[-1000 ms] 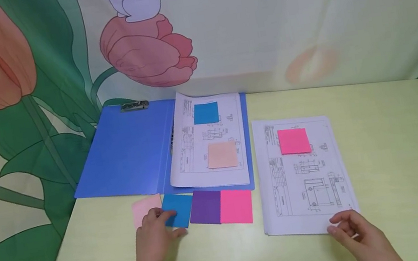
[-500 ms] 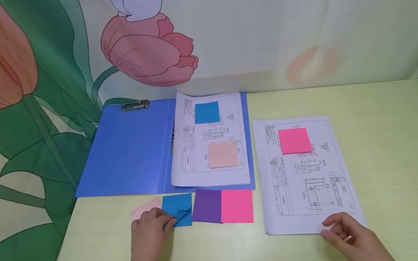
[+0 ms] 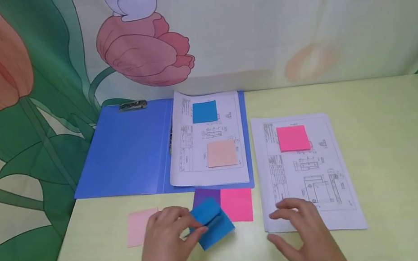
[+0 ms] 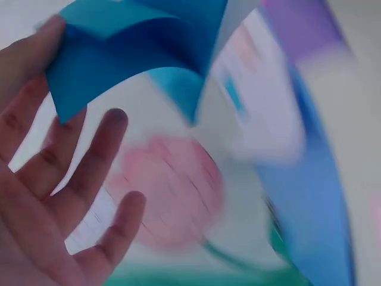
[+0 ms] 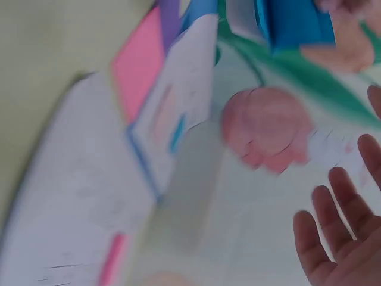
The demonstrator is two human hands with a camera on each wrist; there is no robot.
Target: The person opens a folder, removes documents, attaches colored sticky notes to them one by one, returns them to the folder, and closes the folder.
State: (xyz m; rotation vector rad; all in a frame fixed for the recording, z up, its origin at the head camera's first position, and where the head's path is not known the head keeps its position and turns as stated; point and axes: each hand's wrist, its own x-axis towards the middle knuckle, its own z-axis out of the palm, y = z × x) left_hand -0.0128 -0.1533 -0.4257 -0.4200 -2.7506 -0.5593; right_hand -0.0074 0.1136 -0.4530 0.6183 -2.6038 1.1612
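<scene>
My left hand (image 3: 166, 247) pinches a blue sticky note (image 3: 217, 231) by one edge between thumb and forefinger, lifted off the table. In the left wrist view the note (image 4: 119, 53) bends in a curve, while the other fingers are spread apart from it. My right hand (image 3: 309, 235) holds nothing; its fingers are loosely bent over the lower edge of a stack of printed drawings (image 3: 329, 216). Partly behind the blue note lies a purple sticky note (image 3: 202, 194), beside a bright pink one (image 3: 238, 205). A pale pink note (image 3: 138, 228) lies left of my left hand.
An open blue folder (image 3: 122, 153) with a metal clip lies at the back left. Its printed sheets (image 3: 195, 176) bear a blue note (image 3: 204, 112) and a peach note (image 3: 222, 153). Another pink note (image 3: 293, 138) is on the right stack. A flowered curtain (image 3: 237, 21) hangs behind.
The left hand has peeled the blue note from the row on the table, lifted it and brought it rightward. The right hand has moved left towards it, over the stack's edge.
</scene>
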